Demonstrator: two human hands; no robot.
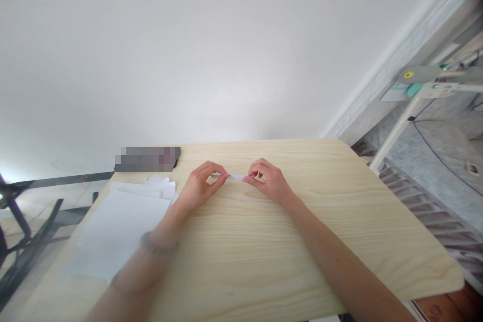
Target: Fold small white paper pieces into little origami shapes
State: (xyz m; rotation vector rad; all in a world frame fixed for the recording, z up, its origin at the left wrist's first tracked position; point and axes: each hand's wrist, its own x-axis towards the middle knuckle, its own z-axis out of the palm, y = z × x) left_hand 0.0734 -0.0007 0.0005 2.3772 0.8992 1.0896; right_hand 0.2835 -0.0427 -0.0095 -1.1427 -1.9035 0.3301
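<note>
Both hands meet over the far middle of the wooden table (pixel 264 241). The left hand (pixel 199 188) and right hand (pixel 269 181) each pinch one end of a small paper strip (pixel 237 176), apparently keeping it taut just above the wood. White sheets (pixel 121 226) lie beside the left forearm.

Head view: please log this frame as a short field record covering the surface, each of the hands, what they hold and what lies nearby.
surface: pale wooden table
left hand: fingertips pinch one end of a small paper strip
right hand: fingertips pinch the other end
strip position: between the hands, toward the far side of the table; contact with the table cannot be told
nearby: loose white sheets left of the left hand; a dark object, blurred, at the far left edge
background: white wall
</note>
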